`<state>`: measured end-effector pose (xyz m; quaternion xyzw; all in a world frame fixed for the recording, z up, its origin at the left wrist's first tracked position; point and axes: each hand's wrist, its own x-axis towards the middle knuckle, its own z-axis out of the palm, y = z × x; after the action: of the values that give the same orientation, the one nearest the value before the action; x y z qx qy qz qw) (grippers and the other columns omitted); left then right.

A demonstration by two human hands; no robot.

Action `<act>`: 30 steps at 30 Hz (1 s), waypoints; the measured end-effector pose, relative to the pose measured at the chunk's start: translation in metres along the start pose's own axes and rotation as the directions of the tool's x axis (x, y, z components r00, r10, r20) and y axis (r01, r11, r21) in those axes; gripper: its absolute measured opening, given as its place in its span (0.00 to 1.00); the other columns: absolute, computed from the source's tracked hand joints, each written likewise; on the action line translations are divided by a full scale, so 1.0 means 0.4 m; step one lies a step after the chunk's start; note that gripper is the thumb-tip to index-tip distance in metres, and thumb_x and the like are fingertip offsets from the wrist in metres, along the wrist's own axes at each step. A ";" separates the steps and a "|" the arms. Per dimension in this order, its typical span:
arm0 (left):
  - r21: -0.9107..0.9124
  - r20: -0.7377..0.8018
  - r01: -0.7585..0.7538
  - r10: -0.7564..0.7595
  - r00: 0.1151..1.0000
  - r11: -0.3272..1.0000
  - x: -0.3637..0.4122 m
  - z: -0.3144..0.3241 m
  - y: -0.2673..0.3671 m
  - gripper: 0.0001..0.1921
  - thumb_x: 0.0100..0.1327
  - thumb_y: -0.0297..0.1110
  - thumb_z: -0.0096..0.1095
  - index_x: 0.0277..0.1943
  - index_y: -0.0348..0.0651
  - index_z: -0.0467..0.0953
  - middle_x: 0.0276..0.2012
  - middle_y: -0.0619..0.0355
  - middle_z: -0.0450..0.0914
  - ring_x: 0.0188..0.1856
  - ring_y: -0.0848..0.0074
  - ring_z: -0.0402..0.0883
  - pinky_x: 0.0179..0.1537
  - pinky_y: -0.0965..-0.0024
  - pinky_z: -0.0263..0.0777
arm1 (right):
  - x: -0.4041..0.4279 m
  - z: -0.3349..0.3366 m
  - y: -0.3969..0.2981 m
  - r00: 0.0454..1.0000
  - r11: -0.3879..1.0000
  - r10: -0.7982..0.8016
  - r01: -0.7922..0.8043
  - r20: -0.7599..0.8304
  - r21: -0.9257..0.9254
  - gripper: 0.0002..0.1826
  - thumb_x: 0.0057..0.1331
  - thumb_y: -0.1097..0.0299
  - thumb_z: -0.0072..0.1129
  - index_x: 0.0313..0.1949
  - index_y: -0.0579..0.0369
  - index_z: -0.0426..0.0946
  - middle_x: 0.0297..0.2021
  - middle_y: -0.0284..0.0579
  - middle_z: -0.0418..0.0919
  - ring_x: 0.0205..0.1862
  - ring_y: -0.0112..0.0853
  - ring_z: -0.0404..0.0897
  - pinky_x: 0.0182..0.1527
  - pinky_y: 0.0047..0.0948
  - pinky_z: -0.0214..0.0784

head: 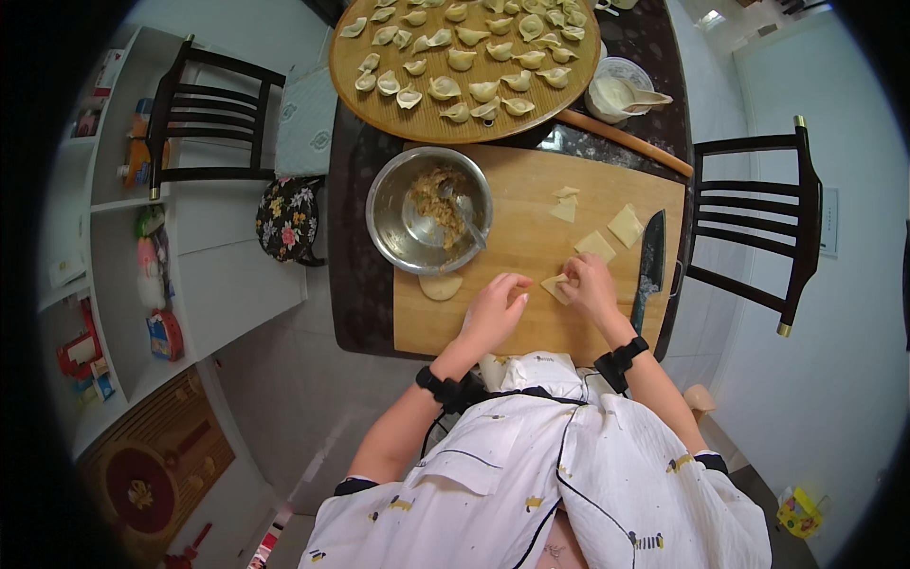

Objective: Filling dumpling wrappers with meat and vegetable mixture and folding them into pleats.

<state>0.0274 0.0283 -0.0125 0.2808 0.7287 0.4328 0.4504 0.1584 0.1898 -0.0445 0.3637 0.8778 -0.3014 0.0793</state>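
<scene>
My right hand (591, 284) has its fingers closed on the right side of a small dough wrapper (554, 288) at the cutting board. My left hand (495, 309) is just left of it, fingers apart and holding nothing. Two square wrappers, one (595, 247) above my right hand and one (625, 226) further right, lie on the wooden board (519, 192) with small dough scraps (563, 210). A steel bowl (384, 235) at the board's left holds filling (437, 203) and a spoon (469, 224). A round dough piece (440, 286) lies partly under the bowl's near edge.
A kitchen knife (650, 259) lies along the board's right side. Behind the board are a round tray (398, 117) of folded dumplings, a rolling pin (625, 142) and a tub of flour (613, 92) with a scoop. Dark chairs stand left (213, 114) and right (757, 220).
</scene>
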 end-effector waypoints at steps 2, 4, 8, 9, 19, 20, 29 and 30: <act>-0.013 -0.001 -0.020 0.020 1.000 1.000 0.022 0.006 -0.007 0.12 0.63 0.25 0.55 0.49 0.34 0.74 0.49 0.53 0.75 0.44 0.72 0.80 0.46 0.74 0.72 | -0.009 -0.018 -0.008 0.965 0.942 -0.259 0.244 0.037 0.231 0.11 0.50 0.72 0.62 0.33 0.56 0.74 0.31 0.44 0.77 0.38 0.41 0.76 0.41 0.37 0.67; 0.113 -0.055 -0.274 0.281 0.958 0.955 0.041 0.001 0.002 0.13 0.64 0.27 0.56 0.50 0.33 0.74 0.49 0.52 0.77 0.47 0.73 0.79 0.50 0.73 0.71 | -0.020 -0.038 -0.030 0.954 0.905 -0.297 0.272 0.029 0.328 0.10 0.50 0.72 0.62 0.33 0.56 0.74 0.31 0.44 0.77 0.38 0.41 0.76 0.42 0.35 0.66; -0.339 0.206 0.119 -0.049 0.977 0.933 0.051 -0.027 0.017 0.12 0.65 0.29 0.57 0.49 0.32 0.75 0.46 0.54 0.80 0.45 0.76 0.79 0.49 0.75 0.72 | -0.028 -0.094 -0.095 0.943 0.855 -0.332 0.302 -0.004 0.422 0.09 0.52 0.73 0.62 0.32 0.57 0.72 0.31 0.44 0.77 0.36 0.40 0.75 0.42 0.34 0.65; -0.341 0.222 0.123 -0.048 0.974 0.932 0.052 -0.034 0.021 0.12 0.65 0.30 0.58 0.47 0.32 0.76 0.43 0.55 0.81 0.45 0.78 0.79 0.47 0.76 0.72 | -0.027 -0.102 -0.105 0.943 0.854 -0.333 0.304 -0.004 0.423 0.09 0.52 0.73 0.62 0.32 0.57 0.72 0.31 0.44 0.77 0.36 0.40 0.75 0.42 0.34 0.65; -0.593 0.248 0.319 -0.209 0.946 0.740 0.040 -0.069 0.032 0.10 0.64 0.32 0.60 0.42 0.35 0.78 0.38 0.59 0.80 0.39 0.81 0.79 0.38 0.76 0.78 | -0.008 -0.105 -0.140 0.961 0.753 -0.275 0.204 0.017 0.626 0.12 0.53 0.74 0.64 0.36 0.59 0.72 0.32 0.42 0.77 0.37 0.34 0.76 0.43 0.29 0.67; -0.594 0.247 0.319 -0.210 0.946 0.739 0.038 -0.066 0.031 0.10 0.64 0.32 0.60 0.42 0.35 0.78 0.38 0.59 0.80 0.39 0.81 0.79 0.38 0.76 0.78 | -0.010 -0.101 -0.140 0.969 0.712 -0.247 0.176 0.008 0.680 0.12 0.53 0.74 0.65 0.36 0.59 0.72 0.32 0.41 0.78 0.37 0.32 0.77 0.44 0.28 0.67; -0.726 0.235 0.352 -0.268 0.934 0.591 0.038 -0.048 0.028 0.09 0.64 0.32 0.60 0.43 0.37 0.77 0.39 0.60 0.80 0.38 0.82 0.79 0.37 0.75 0.79 | -0.023 -0.050 -0.141 0.997 0.711 0.062 -0.007 -0.053 0.703 0.16 0.57 0.70 0.65 0.44 0.60 0.72 0.39 0.40 0.78 0.42 0.27 0.77 0.45 0.23 0.68; -0.710 0.177 0.316 -0.275 0.945 0.629 0.039 -0.046 0.037 0.09 0.63 0.32 0.60 0.43 0.36 0.78 0.38 0.60 0.80 0.38 0.83 0.79 0.37 0.76 0.78 | -0.024 -0.049 -0.143 0.997 0.711 0.063 -0.007 -0.054 0.703 0.16 0.57 0.70 0.65 0.44 0.60 0.72 0.39 0.40 0.78 0.42 0.27 0.77 0.45 0.23 0.68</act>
<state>0.0043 0.0407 -0.0019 -0.0344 0.5193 0.5996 0.6079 0.1276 0.1640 0.0020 0.3941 0.6929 -0.5969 -0.0916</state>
